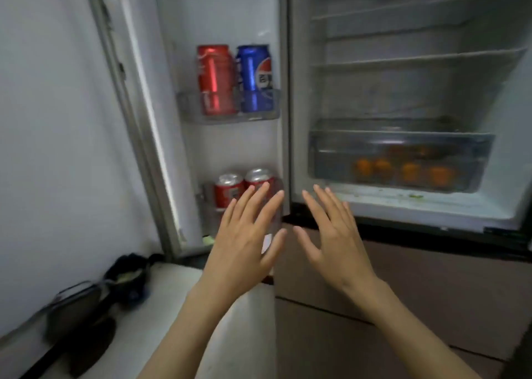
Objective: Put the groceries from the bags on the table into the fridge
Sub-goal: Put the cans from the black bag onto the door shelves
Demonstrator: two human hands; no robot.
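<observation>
The white fridge [403, 205] stood open, with tall red and blue cans [234, 79] and short red cans [230, 190] in the door racks and oranges [403, 171] in the clear drawer. Both hands, left [244, 240] and right [336, 240], hovered empty with fingers spread, holding nothing. No bags showed; whether more remained, I couldn't tell. Dark clutter [95, 301] lay on the counter [161, 306].

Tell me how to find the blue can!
Look at the open fridge door on the left. Its upper shelf holds two tall cans side by side. The blue can is the right one, nearer the fridge's inside; its neighbour is red, as are the two short cans below.
</observation>
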